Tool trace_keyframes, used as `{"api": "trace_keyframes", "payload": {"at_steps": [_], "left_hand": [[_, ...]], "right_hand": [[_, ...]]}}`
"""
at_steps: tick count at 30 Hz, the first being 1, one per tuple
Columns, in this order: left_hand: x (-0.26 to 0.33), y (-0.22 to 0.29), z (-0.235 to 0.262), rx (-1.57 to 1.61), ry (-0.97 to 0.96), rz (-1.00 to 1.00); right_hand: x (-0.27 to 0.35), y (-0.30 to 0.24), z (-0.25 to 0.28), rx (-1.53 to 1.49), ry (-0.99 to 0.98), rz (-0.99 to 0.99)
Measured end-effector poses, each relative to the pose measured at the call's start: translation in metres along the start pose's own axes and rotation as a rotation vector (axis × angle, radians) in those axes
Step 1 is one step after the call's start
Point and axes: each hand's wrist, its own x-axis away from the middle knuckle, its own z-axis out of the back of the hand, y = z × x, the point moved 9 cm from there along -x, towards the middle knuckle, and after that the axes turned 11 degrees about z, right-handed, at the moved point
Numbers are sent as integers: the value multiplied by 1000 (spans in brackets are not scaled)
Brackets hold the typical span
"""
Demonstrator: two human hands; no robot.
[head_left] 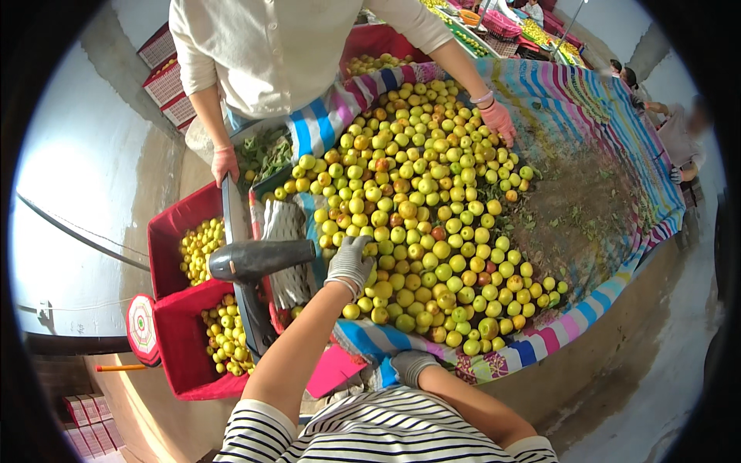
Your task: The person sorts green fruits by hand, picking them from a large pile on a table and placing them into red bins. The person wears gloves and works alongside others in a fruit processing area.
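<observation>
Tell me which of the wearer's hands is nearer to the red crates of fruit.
Left. The left hand, gloved, rests on the fruit pile just right of the red crates. The right hand grips the striped cloth's near edge, farther right.

Head camera, looking steeply down from above the wearer's own chest.
One wide fisheye view faces forward over the striped cloth (pixel 617 139) heaped with yellow-green fruit (pixel 424 208), close enough that the wearer's forearms enter from the lower edge; edges bend toward the rim.
</observation>
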Motion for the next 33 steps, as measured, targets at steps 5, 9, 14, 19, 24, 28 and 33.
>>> {"api": "trace_keyframes", "payload": {"at_steps": [5,9,14,19,24,28,33], "left_hand": [[-13,14,-15,-183,-152,150],[0,-5,-15,-34,-34,128],[54,-31,0,500,234,-248],[79,-94,55,1160,25,-60],[78,-232,217,1738,138,-239],[119,-145,189,1347,348,-279],[171,-9,0,287,183,-678]], "right_hand": [[12,1,10,-85,38,52],[9,-3,12,-1,-17,96],[7,-7,9,-16,-71,81],[13,-10,11,125,-136,-3],[12,-19,17,132,21,112],[10,-9,15,123,61,131],[30,-12,18,112,82,5]]}}
